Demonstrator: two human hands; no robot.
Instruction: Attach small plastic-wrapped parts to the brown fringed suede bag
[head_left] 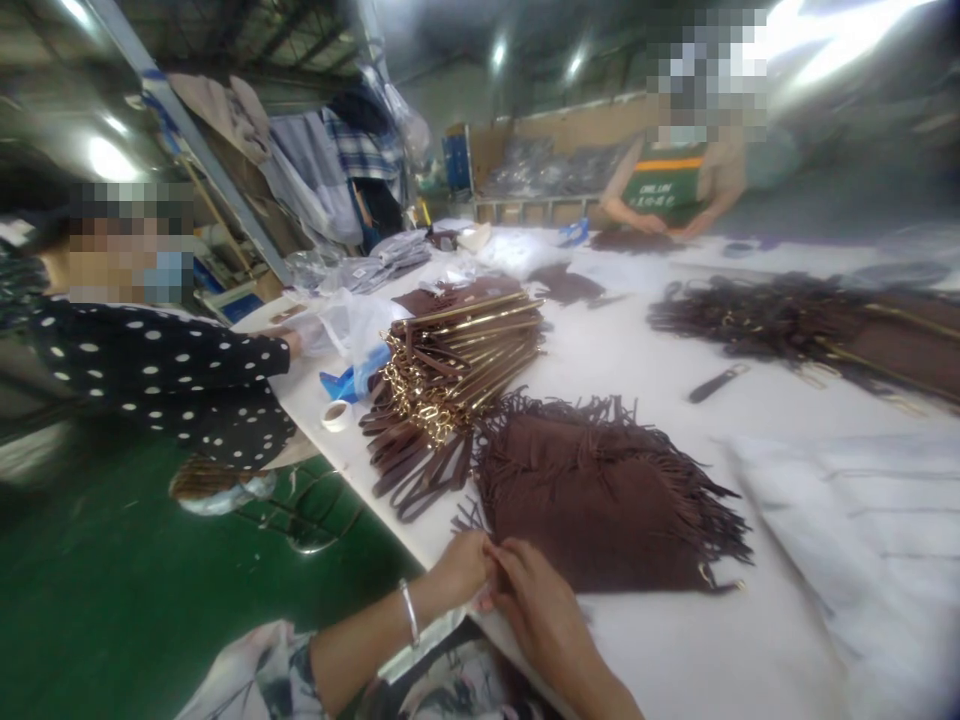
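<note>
A brown fringed suede bag [600, 495] lies flat on the white table [675, 660] in front of me. My left hand [461, 570], with a silver bracelet on the wrist, and my right hand [536, 605] meet at the bag's near left corner. Both have fingers pinched together at the fringe edge there. What they pinch is too small to make out. A pile of brown straps with gold buckles [442, 390] lies just beyond the bag.
A person in a polka-dot top [165, 375] sits at the left edge by a tape roll [337, 414]. Another person [675, 185] works at the far end. More fringed pieces [787, 320] lie at right, white bags [870, 530] near right.
</note>
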